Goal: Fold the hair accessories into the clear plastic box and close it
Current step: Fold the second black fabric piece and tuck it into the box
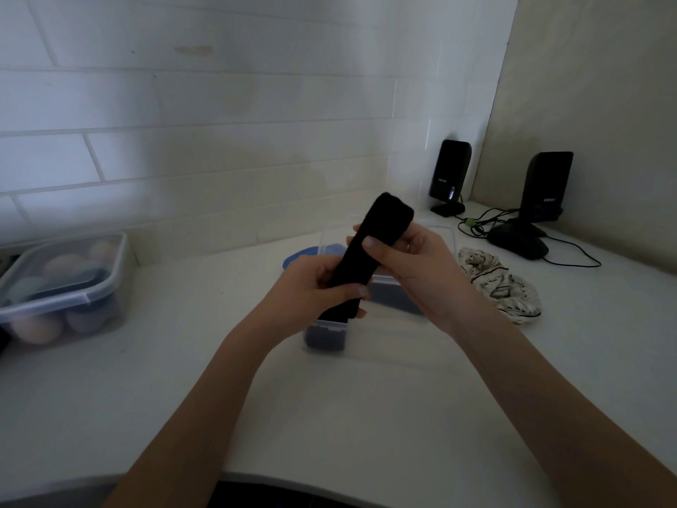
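Note:
A black headband [384,221], flattened into a long strip, is held up above the clear plastic box [388,337]. My left hand [311,284] grips its lower end and my right hand [414,265] pinches its upper part, thumb on the front. The box stands open on the white counter right under my hands, with dark blue fabric [326,337] lying inside. A blue lid [304,256] lies just behind the box, partly hidden by my left hand. A cream patterned hair accessory [502,287] lies crumpled on the counter to the right of the box.
A closed clear container [62,287] with rounded pastel items stands at the left. Two black speakers [448,174] [546,188] with cables and a black mouse [520,243] sit in the back right corner. A tiled wall runs behind the counter.

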A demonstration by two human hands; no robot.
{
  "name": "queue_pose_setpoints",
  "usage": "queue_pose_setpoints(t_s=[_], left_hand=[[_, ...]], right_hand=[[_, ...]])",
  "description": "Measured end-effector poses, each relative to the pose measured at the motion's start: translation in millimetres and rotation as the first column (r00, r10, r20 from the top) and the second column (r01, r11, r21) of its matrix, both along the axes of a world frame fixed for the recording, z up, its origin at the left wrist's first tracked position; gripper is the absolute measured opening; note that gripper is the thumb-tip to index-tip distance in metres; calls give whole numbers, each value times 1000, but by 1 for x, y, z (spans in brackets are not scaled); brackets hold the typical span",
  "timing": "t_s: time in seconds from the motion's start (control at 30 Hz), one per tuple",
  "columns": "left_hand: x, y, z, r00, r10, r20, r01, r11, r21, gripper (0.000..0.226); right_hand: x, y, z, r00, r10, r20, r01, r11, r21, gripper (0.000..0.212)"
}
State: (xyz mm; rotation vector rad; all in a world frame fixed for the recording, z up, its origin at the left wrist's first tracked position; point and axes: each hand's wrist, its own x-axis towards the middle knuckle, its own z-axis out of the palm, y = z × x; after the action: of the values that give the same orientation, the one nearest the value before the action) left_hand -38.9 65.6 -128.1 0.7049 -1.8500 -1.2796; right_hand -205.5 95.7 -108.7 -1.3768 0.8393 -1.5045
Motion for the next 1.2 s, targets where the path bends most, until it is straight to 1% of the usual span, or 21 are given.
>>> queue_pose_setpoints(t_s=[0.1,0.17,0.2,0.23,0.27,0.33,0.4,0.43,0.53,0.6,0.67,0.73,0.83,0.87,1.0,1.03,1.1,1.2], left_hand=[[0,-1,0,998,44,-39,-45,999,-24,16],[1,-3,1,991,120,-58,-125,988,-91,26],[2,-6,1,981,167,-95,-175,981,-87,33],[3,-8,1,965,208,-156,-217,976,-38,38],[4,-10,1,944,243,-224,-242,970,33,39],[4,-13,2,901,308,-305,-271,950,158,28],[2,-15,2,880,342,-330,-270,931,247,13],[1,-16,2,871,360,-333,-269,918,290,10],[2,-17,7,842,425,-332,-285,873,397,20],[4,-14,11,868,385,-313,-247,882,400,27],[4,-10,13,933,258,-250,-165,926,340,46],[2,-7,14,966,182,-181,-121,945,304,59],[2,-11,14,961,204,-186,-114,908,404,65],[3,-12,15,956,218,-194,-117,896,427,62],[3,-12,12,948,232,-220,-121,896,427,28],[3,-11,11,948,243,-208,-139,899,415,26],[5,-11,9,949,249,-192,-161,910,381,31],[7,-11,8,961,184,-208,-117,948,297,27]], right_hand=[[-1,-2,1,993,-111,51,111,994,-9,22],[0,-3,3,975,-196,106,200,979,-34,21],[0,-3,4,964,-224,141,234,971,-56,22],[0,-2,6,956,-239,168,255,964,-81,21],[1,-1,7,955,-242,171,263,959,-107,20],[4,2,6,961,-265,75,274,948,-161,21],[8,4,5,952,-304,-41,289,934,-209,23],[11,5,5,948,-310,-76,284,928,-240,25],[14,7,6,940,-319,-116,268,907,-325,30],[13,7,5,938,-329,-111,275,899,-340,30],[13,8,4,942,-308,-137,248,908,-337,30],[14,9,3,947,-259,-191,188,927,-326,33],[15,10,2,933,-184,-308,87,949,-302,38],[15,10,2,923,-167,-346,62,954,-293,39],[17,12,1,906,-82,-415,-6,978,-207,32],[17,12,1,890,-83,-448,-9,980,-198,30],[18,13,1,864,-80,-497,-15,983,-184,28],[18,13,2,841,-102,-531,10,985,-173,26]])
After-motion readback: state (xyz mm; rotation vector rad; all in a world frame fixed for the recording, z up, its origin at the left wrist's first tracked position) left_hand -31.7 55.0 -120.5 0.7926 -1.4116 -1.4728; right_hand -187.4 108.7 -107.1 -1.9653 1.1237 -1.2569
